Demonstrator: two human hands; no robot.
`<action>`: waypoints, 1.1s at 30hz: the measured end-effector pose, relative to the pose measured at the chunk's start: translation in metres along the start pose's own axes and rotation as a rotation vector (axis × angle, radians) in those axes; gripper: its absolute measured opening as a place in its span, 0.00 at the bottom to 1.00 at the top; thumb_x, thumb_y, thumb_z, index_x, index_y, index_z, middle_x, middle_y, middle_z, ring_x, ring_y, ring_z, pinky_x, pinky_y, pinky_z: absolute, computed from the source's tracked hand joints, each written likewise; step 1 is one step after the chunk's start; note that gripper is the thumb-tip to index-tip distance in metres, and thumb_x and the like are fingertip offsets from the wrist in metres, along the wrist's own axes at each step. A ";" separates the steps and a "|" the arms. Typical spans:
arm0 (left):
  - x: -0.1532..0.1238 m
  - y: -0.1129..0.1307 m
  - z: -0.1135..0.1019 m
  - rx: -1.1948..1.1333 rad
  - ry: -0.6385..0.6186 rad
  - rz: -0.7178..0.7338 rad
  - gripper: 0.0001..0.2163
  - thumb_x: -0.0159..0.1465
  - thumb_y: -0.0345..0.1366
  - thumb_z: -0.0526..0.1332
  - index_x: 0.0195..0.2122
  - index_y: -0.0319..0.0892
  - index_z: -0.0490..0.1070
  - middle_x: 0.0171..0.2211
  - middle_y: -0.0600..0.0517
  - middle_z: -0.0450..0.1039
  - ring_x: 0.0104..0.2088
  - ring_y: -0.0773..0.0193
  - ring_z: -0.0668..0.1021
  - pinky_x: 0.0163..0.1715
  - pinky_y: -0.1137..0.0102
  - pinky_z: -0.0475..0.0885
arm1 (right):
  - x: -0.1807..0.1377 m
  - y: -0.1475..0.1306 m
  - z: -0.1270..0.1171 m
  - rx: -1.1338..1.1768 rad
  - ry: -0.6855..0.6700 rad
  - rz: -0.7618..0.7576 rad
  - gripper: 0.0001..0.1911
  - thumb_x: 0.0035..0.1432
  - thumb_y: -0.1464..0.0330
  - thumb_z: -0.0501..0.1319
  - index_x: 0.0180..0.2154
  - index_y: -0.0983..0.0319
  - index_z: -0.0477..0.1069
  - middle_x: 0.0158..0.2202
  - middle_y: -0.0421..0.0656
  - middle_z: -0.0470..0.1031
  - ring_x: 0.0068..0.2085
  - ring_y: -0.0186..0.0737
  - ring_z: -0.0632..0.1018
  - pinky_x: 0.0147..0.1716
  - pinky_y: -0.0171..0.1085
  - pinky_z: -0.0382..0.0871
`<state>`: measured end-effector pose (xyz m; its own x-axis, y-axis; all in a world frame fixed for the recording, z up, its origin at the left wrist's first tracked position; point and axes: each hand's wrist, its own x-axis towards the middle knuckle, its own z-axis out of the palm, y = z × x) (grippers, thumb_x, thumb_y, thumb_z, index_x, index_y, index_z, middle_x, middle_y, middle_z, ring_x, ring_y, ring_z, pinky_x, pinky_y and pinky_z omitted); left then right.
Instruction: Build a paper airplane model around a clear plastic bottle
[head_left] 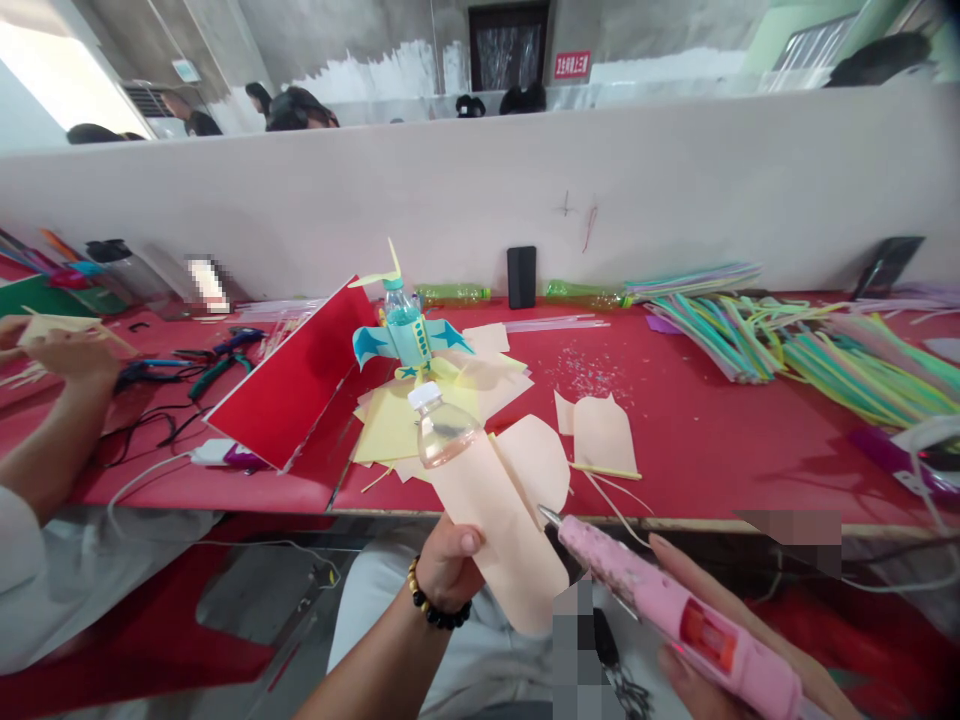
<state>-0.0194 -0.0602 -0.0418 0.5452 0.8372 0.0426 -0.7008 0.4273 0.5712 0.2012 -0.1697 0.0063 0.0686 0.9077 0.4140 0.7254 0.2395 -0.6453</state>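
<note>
My left hand (454,565), with a beaded bracelet at the wrist, is closed around a small clear plastic bottle (447,432) with a white cap. Pale peach paper (502,530) covers most of the bottle, and the bottle tilts up and away from me. Gripped in my right hand (701,590) is a pink hot glue gun (660,600). Its metal nozzle points left, at or very near the paper; I cannot tell whether they touch. Beyond the bottle stands a blue-winged bottle model (409,340) with a yellow propeller on its cap.
Yellow and peach paper sheets (382,425) lie under the model, and a cut peach piece (604,435) lies to their right. A red board (292,380) leans at left. Bundled coloured strips (720,330) fill the right side. A co-worker's hand (71,350) works at far left.
</note>
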 end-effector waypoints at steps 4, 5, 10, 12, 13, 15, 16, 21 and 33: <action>-0.002 -0.005 0.001 -0.016 -0.015 -0.015 0.26 0.44 0.39 0.72 0.45 0.36 0.74 0.35 0.44 0.80 0.39 0.49 0.80 0.41 0.61 0.75 | 0.011 -0.009 0.001 0.052 -0.035 0.038 0.27 0.57 0.65 0.58 0.60 0.57 0.63 0.51 0.45 0.76 0.46 0.47 0.80 0.41 0.33 0.77; -0.003 -0.006 0.002 -0.020 -0.016 -0.025 0.25 0.44 0.38 0.72 0.44 0.36 0.75 0.35 0.45 0.80 0.37 0.51 0.81 0.40 0.63 0.75 | 0.015 -0.012 0.001 0.042 -0.062 0.023 0.28 0.57 0.66 0.58 0.60 0.58 0.63 0.52 0.45 0.75 0.48 0.47 0.79 0.44 0.33 0.76; -0.006 -0.008 0.004 -0.050 0.002 -0.058 0.25 0.41 0.34 0.74 0.43 0.36 0.76 0.36 0.46 0.80 0.35 0.57 0.81 0.38 0.68 0.76 | 0.027 -0.021 0.002 -0.042 -0.126 -0.056 0.28 0.57 0.69 0.58 0.60 0.57 0.61 0.56 0.45 0.71 0.54 0.47 0.74 0.51 0.37 0.72; -0.006 -0.008 0.004 -0.049 0.001 -0.060 0.24 0.41 0.34 0.74 0.42 0.35 0.76 0.36 0.46 0.80 0.35 0.57 0.81 0.38 0.68 0.75 | 0.026 -0.021 0.004 -0.048 -0.107 -0.062 0.28 0.58 0.70 0.57 0.60 0.57 0.60 0.57 0.44 0.71 0.54 0.45 0.75 0.50 0.36 0.72; -0.006 -0.008 0.004 -0.046 -0.001 -0.062 0.24 0.41 0.34 0.74 0.41 0.34 0.77 0.35 0.45 0.80 0.35 0.57 0.81 0.38 0.68 0.75 | 0.026 -0.020 0.005 -0.049 -0.107 -0.063 0.28 0.58 0.70 0.57 0.60 0.57 0.60 0.57 0.44 0.71 0.54 0.45 0.75 0.50 0.36 0.73; -0.006 -0.008 0.004 -0.037 0.004 -0.069 0.25 0.40 0.35 0.75 0.41 0.34 0.77 0.35 0.44 0.80 0.35 0.55 0.81 0.38 0.67 0.75 | 0.025 -0.019 0.007 -0.051 -0.108 -0.062 0.28 0.58 0.70 0.56 0.61 0.56 0.60 0.57 0.44 0.70 0.53 0.46 0.75 0.49 0.37 0.73; -0.006 -0.008 0.004 -0.036 0.008 -0.071 0.25 0.40 0.35 0.75 0.41 0.34 0.76 0.35 0.44 0.80 0.35 0.55 0.81 0.38 0.67 0.75 | 0.025 -0.019 0.007 -0.054 -0.108 -0.060 0.28 0.58 0.70 0.56 0.61 0.56 0.60 0.57 0.44 0.70 0.53 0.46 0.75 0.49 0.37 0.74; -0.006 -0.008 0.003 -0.052 0.014 -0.086 0.26 0.39 0.34 0.75 0.41 0.36 0.76 0.35 0.45 0.81 0.35 0.54 0.81 0.37 0.66 0.75 | 0.027 -0.019 0.008 -0.074 -0.121 -0.050 0.30 0.59 0.69 0.56 0.62 0.55 0.57 0.58 0.44 0.69 0.54 0.47 0.74 0.48 0.39 0.74; -0.006 -0.009 0.003 -0.045 -0.026 -0.087 0.24 0.40 0.34 0.74 0.40 0.36 0.75 0.33 0.46 0.80 0.33 0.55 0.81 0.34 0.68 0.75 | 0.031 -0.019 0.004 -0.063 -0.146 -0.064 0.28 0.60 0.69 0.55 0.62 0.59 0.57 0.58 0.46 0.69 0.55 0.45 0.74 0.50 0.36 0.72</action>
<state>-0.0155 -0.0700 -0.0449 0.6161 0.7875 0.0167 -0.6704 0.5132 0.5360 0.1871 -0.1444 0.0291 -0.0758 0.9329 0.3520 0.7672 0.2800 -0.5770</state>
